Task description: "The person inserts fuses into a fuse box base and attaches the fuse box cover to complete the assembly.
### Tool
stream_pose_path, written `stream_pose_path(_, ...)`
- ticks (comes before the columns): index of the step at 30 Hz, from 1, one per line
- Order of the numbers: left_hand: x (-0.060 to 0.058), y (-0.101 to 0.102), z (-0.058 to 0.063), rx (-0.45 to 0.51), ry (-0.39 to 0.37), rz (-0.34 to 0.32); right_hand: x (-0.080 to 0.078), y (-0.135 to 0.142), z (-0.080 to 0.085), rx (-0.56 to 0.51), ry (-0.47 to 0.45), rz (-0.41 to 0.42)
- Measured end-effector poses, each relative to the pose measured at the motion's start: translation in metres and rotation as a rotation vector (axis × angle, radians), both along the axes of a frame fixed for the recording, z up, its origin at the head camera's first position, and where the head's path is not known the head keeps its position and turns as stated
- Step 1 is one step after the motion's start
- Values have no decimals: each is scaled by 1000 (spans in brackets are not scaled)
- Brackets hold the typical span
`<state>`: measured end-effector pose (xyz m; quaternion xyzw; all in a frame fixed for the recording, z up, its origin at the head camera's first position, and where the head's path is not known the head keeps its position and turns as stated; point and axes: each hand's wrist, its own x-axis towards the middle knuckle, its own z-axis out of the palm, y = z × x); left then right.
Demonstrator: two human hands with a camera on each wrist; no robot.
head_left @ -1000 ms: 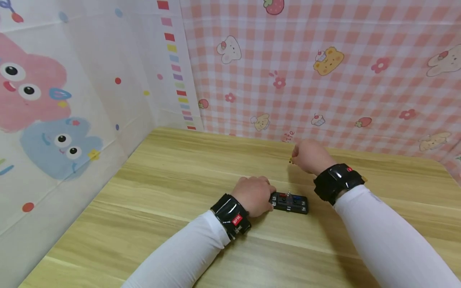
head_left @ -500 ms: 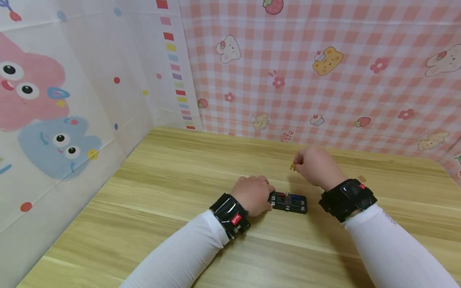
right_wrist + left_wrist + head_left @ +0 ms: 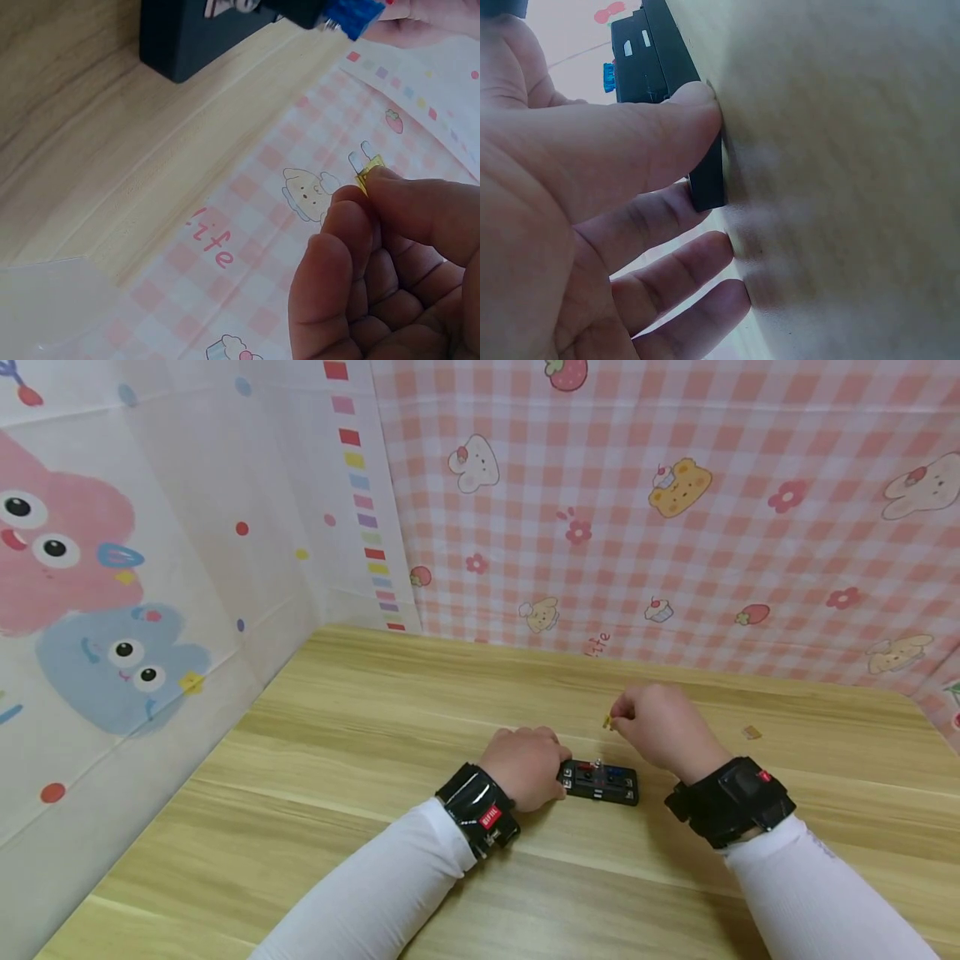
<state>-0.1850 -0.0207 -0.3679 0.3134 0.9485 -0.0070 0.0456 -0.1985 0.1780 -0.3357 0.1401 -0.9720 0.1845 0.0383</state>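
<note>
My left hand (image 3: 527,768) grips the left end of a black fuse block (image 3: 602,792) lying on the table. In the left wrist view the thumb (image 3: 652,142) presses the block's near side, the index finger is behind its end, and the other fingertips touch the table. Red and blue pieces and metal screw terminals show on the block's top. Above and behind it, my right hand (image 3: 663,727) pinches a small yellow blade fuse (image 3: 370,174) between thumb and forefinger. Two metal prongs stick out of the fuse, away from the fingertips.
A small see-through piece (image 3: 752,732) lies on the wooden table (image 3: 420,693), right of the right hand. Behind the table hangs a pink checked cloth (image 3: 525,527); a white printed cloth (image 3: 225,468) covers the left side.
My right hand has come nearer the fuse block, bringing the yellow fuse down with it. The see-through piece on the table has come into view beyond the wrist. The left hand stays put.
</note>
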Motion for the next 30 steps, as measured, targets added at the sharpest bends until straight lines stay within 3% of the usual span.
stream_pose_path(30, -1, 1, -2, 3, 9, -3, 39, -12, -1, -80, 14, 68)
